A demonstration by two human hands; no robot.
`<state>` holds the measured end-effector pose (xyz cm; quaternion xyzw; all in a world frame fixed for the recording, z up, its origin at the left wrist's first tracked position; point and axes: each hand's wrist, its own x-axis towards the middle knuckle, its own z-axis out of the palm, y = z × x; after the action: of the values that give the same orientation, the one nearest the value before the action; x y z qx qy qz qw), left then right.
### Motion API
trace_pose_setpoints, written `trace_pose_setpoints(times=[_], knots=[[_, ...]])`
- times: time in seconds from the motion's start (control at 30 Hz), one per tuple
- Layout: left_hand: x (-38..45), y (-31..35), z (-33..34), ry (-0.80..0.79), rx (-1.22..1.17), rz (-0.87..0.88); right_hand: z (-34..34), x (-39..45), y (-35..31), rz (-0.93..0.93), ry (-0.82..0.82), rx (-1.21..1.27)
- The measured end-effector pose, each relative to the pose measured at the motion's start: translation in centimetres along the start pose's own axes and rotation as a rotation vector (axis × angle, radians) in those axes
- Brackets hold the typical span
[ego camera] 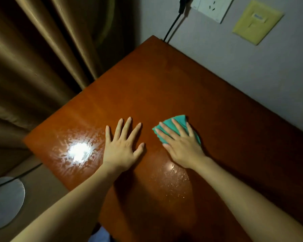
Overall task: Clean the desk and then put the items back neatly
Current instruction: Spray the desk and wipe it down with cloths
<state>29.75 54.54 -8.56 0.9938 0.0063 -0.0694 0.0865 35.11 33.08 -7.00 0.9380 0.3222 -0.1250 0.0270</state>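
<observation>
The reddish-brown wooden desk (164, 81) fills the middle of the head view, its top bare apart from my hands and a cloth. A folded teal cloth (177, 122) lies on the desk near its middle. My right hand (181, 144) presses flat on the cloth with straight, spread fingers, and the cloth shows beyond and beside them. My left hand (123, 145) lies flat on the bare wood just left of it, fingers spread. Wet streaks and a bright light glare (79, 151) mark the desk's near-left part.
Brown curtains (42, 58) hang at the left beside the desk's edge. A grey wall runs along the desk's far right side, with a white socket (210, 7), a black plug and cable (172, 26), and a yellow plate (257, 21). A round grey base (4, 199) stands on the floor at lower left.
</observation>
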Motion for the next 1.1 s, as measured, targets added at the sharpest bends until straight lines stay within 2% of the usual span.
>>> trace_pose_setpoints(times=[0.07, 0.13, 0.23, 0.3, 0.43, 0.53, 0.63, 0.8, 0.87, 0.97, 1.1], knots=[[-2.2, -0.7, 0.1, -0.021, -0.001, 0.008, 0.5, -1.4, 1.7, 0.091, -0.013, 0.044], [-4.0, -1.1, 0.2, -0.035, 0.002, 0.005, 0.6, -0.9, 1.9, 0.275, -0.001, 0.095], [-5.8, -1.7, 0.3, -0.034, 0.012, 0.001, -0.2, 1.9, -1.1, 0.526, -0.004, 0.183], [-6.8, -2.3, 0.5, -0.039, 0.01, 0.012, -0.7, 3.3, -4.4, 0.482, 0.021, 0.19], [-9.2, -4.8, 0.6, -0.041, 0.04, 0.041, 0.2, 0.7, -11.3, 0.15, 0.02, 0.067], [-10.4, -6.7, 0.2, -0.047, 0.037, 0.055, 1.5, -3.9, -12.0, -0.051, 0.027, 0.0], [-11.5, -8.2, -0.2, -0.099, 0.004, 0.045, 1.9, -5.5, -10.4, 0.003, -0.059, -0.009], [-11.7, -9.2, -1.5, -0.17, -0.038, 0.076, 0.7, -1.0, -14.0, 0.339, -0.027, 0.153], [-11.2, -9.8, -2.9, -0.105, -0.097, 0.067, -0.1, 0.1, -17.3, 0.284, 0.002, 0.159], [-11.0, -11.2, -5.2, 0.028, -0.081, 0.008, 0.3, -0.6, -22.8, 0.082, -0.014, 0.102], [-12.3, -11.4, -7.0, 0.001, -0.099, -0.055, 1.8, -5.5, -24.8, 0.021, -0.09, 0.129]])
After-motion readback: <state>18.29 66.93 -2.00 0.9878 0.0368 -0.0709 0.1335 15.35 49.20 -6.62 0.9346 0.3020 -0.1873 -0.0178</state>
